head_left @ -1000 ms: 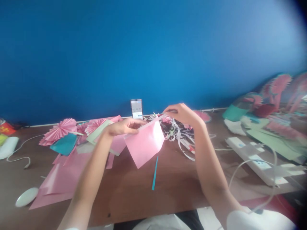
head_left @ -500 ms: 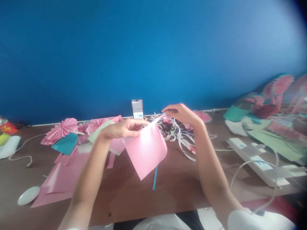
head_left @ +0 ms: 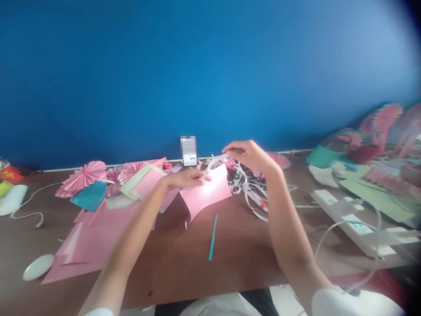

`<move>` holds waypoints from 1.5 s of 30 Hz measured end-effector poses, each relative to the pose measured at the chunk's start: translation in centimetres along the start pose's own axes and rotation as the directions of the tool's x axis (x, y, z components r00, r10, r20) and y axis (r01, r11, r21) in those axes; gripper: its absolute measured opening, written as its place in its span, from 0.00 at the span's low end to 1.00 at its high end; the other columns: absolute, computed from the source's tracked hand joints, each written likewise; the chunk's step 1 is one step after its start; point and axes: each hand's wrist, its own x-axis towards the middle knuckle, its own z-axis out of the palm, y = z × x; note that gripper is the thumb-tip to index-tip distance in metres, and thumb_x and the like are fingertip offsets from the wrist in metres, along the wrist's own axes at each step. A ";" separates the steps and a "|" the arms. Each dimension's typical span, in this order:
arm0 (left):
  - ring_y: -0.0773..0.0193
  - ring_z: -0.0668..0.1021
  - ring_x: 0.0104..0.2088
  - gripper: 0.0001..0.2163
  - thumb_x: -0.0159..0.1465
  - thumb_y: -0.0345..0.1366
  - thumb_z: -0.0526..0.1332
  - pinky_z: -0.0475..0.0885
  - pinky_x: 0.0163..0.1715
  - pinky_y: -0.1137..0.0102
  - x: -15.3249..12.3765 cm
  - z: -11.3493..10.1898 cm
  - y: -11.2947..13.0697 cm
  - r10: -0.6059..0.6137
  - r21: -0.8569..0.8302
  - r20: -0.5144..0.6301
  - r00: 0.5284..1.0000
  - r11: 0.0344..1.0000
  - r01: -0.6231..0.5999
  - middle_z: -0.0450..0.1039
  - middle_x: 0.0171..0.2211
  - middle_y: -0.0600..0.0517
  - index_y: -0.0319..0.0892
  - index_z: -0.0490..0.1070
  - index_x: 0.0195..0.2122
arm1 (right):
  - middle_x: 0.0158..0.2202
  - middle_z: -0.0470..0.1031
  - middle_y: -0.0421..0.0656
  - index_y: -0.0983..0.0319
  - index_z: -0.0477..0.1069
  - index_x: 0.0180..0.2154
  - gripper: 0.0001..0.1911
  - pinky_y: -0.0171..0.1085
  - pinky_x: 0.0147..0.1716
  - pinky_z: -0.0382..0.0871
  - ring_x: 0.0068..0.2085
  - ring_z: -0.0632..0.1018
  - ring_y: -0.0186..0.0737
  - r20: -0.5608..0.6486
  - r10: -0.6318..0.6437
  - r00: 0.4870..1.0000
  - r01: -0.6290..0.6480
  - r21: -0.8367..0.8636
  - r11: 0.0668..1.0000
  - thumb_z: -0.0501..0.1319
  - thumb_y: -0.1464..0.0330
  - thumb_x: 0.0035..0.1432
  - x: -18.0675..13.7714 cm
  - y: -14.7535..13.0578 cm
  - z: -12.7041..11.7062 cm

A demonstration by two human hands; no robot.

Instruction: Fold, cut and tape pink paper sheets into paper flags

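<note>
My left hand (head_left: 186,178) pinches the top left edge of a pink paper sheet (head_left: 207,193) held above the brown table (head_left: 243,250). My right hand (head_left: 250,156) pinches a thin white strip (head_left: 219,158) that runs along the sheet's upper right corner. The sheet hangs tilted between the two hands, its lower corner pointing down. A teal paper strip (head_left: 212,238) lies on the table below it.
Pink paper fans (head_left: 83,175), a teal sheet (head_left: 88,196) and large pink sheets (head_left: 88,241) lie at left. A phone (head_left: 188,151) leans on the blue wall. Tangled white strips (head_left: 250,188) sit behind; a power strip (head_left: 351,221) and paper pile (head_left: 371,145) at right. A white mouse (head_left: 37,267) lies front left.
My left hand moved right and lower along the sheet's top edge. The pink sheet swung up and flatter, so less of it hangs down. My right hand stayed nearly still.
</note>
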 end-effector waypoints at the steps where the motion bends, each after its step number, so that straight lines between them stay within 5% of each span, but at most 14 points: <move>1: 0.52 0.69 0.60 0.21 0.64 0.48 0.61 0.62 0.58 0.62 0.2 0.1 -0.1 -0.014 -0.029 -0.038 0.999 0.999 0.013 0.71 0.58 0.46 0.43 0.74 0.53 | 0.38 0.80 0.44 0.59 0.79 0.43 0.16 0.37 0.33 0.65 0.30 0.73 0.35 0.008 -0.012 1.000 0.012 0.008 1.000 0.56 0.61 0.61 0.0 0.0 0.0; 6: 0.51 0.75 0.52 0.28 0.65 0.59 0.52 0.67 0.51 0.63 0.4 -0.3 -0.6 -0.147 -0.189 -0.170 0.974 0.975 0.114 0.74 0.53 0.45 0.42 0.77 0.50 | 0.38 0.79 0.44 0.60 0.78 0.42 0.14 0.36 0.32 0.63 0.30 0.72 0.35 0.047 -0.022 0.999 0.022 -0.010 1.000 0.55 0.65 0.60 0.0 0.0 0.0; 11: 0.55 0.77 0.48 0.24 0.62 0.52 0.63 0.69 0.45 0.67 -0.3 -1.4 -0.9 -0.078 -0.190 -0.145 0.986 0.980 0.050 0.76 0.51 0.46 0.42 0.75 0.53 | 0.28 0.75 0.41 0.60 0.74 0.35 0.11 0.35 0.26 0.56 0.24 0.66 0.32 0.036 0.024 0.999 -0.022 -0.076 0.997 0.53 0.70 0.57 -0.1 -0.2 0.0; 17: 0.56 0.75 0.51 0.22 0.62 0.49 0.64 0.67 0.51 0.65 -1.0 -2.1 -0.5 -0.011 -0.135 -0.127 0.992 0.991 -0.006 0.76 0.52 0.47 0.43 0.75 0.53 | 0.23 0.70 0.39 0.60 0.71 0.31 0.10 0.36 0.26 0.53 0.22 0.63 0.32 0.043 0.022 0.999 -0.016 -0.131 0.991 0.51 0.73 0.56 0.6 0.2 1.1; 24: 0.56 0.70 0.59 0.19 0.65 0.44 0.62 0.62 0.58 0.63 -1.2 -2.5 -0.8 0.030 -0.082 -0.140 0.990 0.996 -0.042 0.71 0.58 0.46 0.45 0.73 0.56 | 0.32 0.76 0.43 0.60 0.76 0.34 0.16 0.35 0.28 0.56 0.28 0.69 0.34 0.080 -0.059 0.995 0.068 -0.109 0.992 0.55 0.58 0.63 1.2 0.8 2.1; 30: 0.54 0.70 0.59 0.22 0.64 0.42 0.64 0.63 0.57 0.60 -1.3 -2.4 -0.3 0.064 -0.106 -0.074 0.995 0.992 -0.072 0.69 0.60 0.45 0.46 0.70 0.59 | 0.38 0.78 0.44 0.59 0.79 0.37 0.14 0.36 0.32 0.58 0.33 0.72 0.36 0.128 -0.087 0.988 0.103 -0.125 0.987 0.58 0.59 0.62 1.5 1.0 2.3; 36: 0.54 0.67 0.62 0.21 0.65 0.48 0.60 0.61 0.61 0.61 -1.4 -2.4 -0.3 0.037 -0.082 -0.181 0.983 0.995 -0.053 0.70 0.59 0.47 0.46 0.73 0.56 | 0.38 0.77 0.45 0.60 0.79 0.37 0.14 0.36 0.33 0.59 0.32 0.72 0.36 0.095 -0.069 0.993 0.080 -0.121 0.989 0.57 0.59 0.62 1.2 0.7 2.1; 45: 0.51 0.67 0.63 0.23 0.66 0.48 0.61 0.62 0.61 0.59 -1.3 -2.5 -0.5 0.037 -0.047 -0.189 0.981 0.998 -0.046 0.66 0.62 0.45 0.44 0.69 0.60 | 0.38 0.78 0.43 0.58 0.79 0.36 0.12 0.36 0.33 0.59 0.33 0.73 0.36 0.067 -0.083 0.994 0.094 -0.180 0.979 0.57 0.62 0.61 1.4 1.2 2.2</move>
